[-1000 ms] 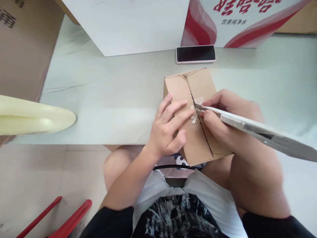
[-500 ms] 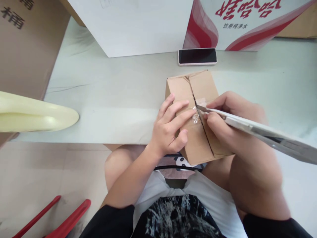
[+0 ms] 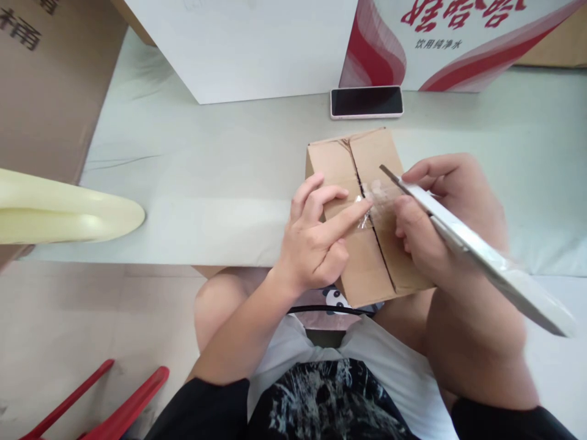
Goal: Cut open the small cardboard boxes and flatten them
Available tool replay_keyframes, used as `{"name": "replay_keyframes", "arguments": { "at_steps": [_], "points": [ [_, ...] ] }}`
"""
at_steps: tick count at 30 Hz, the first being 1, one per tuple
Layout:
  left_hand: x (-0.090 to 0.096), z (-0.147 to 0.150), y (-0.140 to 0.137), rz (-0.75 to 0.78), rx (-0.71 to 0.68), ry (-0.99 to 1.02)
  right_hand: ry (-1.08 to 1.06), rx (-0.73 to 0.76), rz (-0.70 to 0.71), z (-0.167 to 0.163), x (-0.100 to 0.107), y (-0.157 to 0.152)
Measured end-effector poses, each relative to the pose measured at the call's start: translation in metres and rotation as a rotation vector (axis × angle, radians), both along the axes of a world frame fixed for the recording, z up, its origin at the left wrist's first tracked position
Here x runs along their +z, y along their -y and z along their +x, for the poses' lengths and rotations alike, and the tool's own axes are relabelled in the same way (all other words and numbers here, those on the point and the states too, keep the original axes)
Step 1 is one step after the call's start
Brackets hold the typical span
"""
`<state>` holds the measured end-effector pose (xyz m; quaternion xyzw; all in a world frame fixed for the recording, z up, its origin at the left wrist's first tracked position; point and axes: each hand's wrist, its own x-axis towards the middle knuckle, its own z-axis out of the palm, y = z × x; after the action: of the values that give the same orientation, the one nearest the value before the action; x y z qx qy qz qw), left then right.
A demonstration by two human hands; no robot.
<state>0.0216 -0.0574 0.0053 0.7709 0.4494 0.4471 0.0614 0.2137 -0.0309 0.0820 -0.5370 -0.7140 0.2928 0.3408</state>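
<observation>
A small cardboard box (image 3: 364,269) sits at the table's near edge, a dark seam running down its top. Clear tape (image 3: 378,198), partly loose and crumpled, crosses that seam. My left hand (image 3: 312,244) rests on the box's left flap with fingers apart, the index fingertip touching the tape near the seam. In my right hand (image 3: 465,189) is a white box cutter (image 3: 481,253), pinched near its blade end. Its metal blade is raised over the right flap, apart from the seam, and the handle points to the lower right.
Behind the box a phone (image 3: 367,102) lies on the pale table (image 3: 220,159). A large white and red carton (image 3: 270,49) stands at the back. A brown carton (image 3: 50,110) and a pale yellow object (image 3: 68,211) are at left. Red bars (image 3: 123,403) show below.
My right hand has lifted the box cutter's blade out of the seam and moved it up and right. My left index finger has slid slightly rightward on the tape.
</observation>
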Motion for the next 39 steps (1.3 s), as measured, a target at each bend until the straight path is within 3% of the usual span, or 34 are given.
{"name": "replay_keyframes", "arguments": {
  "at_steps": [9, 23, 32, 39],
  "points": [
    [-0.001, 0.003, 0.001, 0.029, 0.058, 0.020, -0.001, -0.082, -0.023, -0.014, 0.017, 0.012],
    [-0.004, 0.010, 0.000, 0.064, 0.068, 0.083, 0.207, -0.084, 0.167, -0.010, -0.001, 0.002],
    [-0.004, 0.009, 0.000, 0.062, 0.062, 0.071, 0.292, 0.032, 0.082, -0.010, 0.003, -0.002],
    [-0.004, 0.010, 0.002, 0.049, 0.074, 0.077, 0.204, -0.103, 0.106, -0.012, 0.001, 0.003]
  ]
}}
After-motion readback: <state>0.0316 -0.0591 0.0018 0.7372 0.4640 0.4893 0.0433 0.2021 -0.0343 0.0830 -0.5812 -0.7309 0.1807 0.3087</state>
